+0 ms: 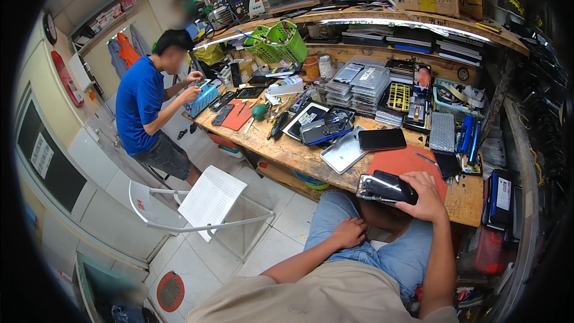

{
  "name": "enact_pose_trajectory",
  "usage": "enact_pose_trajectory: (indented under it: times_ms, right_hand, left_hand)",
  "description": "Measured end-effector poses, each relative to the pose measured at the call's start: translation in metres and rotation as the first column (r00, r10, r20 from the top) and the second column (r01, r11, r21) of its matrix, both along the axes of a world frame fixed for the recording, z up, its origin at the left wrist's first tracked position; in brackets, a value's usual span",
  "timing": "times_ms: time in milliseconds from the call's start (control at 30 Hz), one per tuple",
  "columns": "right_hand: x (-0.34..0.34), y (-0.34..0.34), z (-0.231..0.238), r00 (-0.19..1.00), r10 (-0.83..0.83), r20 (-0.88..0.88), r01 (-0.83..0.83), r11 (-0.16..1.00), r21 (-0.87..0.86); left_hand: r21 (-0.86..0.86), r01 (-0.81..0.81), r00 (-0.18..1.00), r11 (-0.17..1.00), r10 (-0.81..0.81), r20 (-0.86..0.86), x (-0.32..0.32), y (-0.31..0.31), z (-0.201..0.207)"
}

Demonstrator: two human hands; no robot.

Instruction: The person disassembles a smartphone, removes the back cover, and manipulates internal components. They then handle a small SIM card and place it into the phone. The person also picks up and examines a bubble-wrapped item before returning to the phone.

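Observation:
My right hand [429, 198] grips an opened phone [382, 187] over the front edge of the workbench, thumb below and fingers on its far side. The phone's black panel is glossy, and bare metal parts show at its left end. On my jeans rests my left hand [351, 232], loosely curled with nothing seen in it. Just beyond the held phone lies an orange-red mat [412, 164], with a thin tool [426, 158] on it. Another black phone [382, 139] sits at the mat's far edge, beside a silver tablet back [345, 151].
Several tablets and phones [326, 124] are piled left of the mat. Stacked clear plastic cases [369, 87] stand behind, near a green basket [276, 43]. Blue cylinders [466, 134] lie at right. A co-worker in a blue shirt [140, 96] stands at the bench's far left, behind a white folding chair [213, 199].

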State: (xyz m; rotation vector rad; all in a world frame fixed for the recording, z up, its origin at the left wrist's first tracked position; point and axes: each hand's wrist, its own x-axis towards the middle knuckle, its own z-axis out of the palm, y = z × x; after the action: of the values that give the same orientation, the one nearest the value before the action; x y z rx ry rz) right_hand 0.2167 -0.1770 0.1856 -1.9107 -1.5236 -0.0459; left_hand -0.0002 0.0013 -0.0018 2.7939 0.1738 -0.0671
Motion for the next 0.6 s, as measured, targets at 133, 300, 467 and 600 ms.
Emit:
enact_pose_trajectory:
  times_ms: [133, 300, 467, 600]
  right_hand:
    - [0.0016, 0.001, -0.0021, 1.0, -0.007, 0.005, 0.007, 1.0, -0.001]
    - [0.0022, 0.0022, -0.0054, 0.999, -0.031, -0.014, 0.031, 0.999, 0.026]
    - [0.0006, -0.0003, -0.0067, 0.997, -0.046, -0.054, 0.05, 0.996, 0.068]
    - [-0.0021, -0.0049, -0.006, 0.993, -0.048, -0.112, 0.058, 0.994, 0.091]
  left_hand:
    - [0.006, 0.005, 1.0, 1.0, -0.005, -0.004, 0.0005, 0.0003, -0.001]
    - [0.049, 0.009, 1.0, 0.999, -0.008, -0.005, 0.0016, 0.0004, -0.0049]
    - [0.022, 0.005, 1.0, 1.0, -0.005, 0.012, 0.0019, 0.0002, -0.0055]
    - [0.045, 0.01, 1.0, 0.999, -0.009, -0.01, -0.0019, -0.0053, -0.0047]
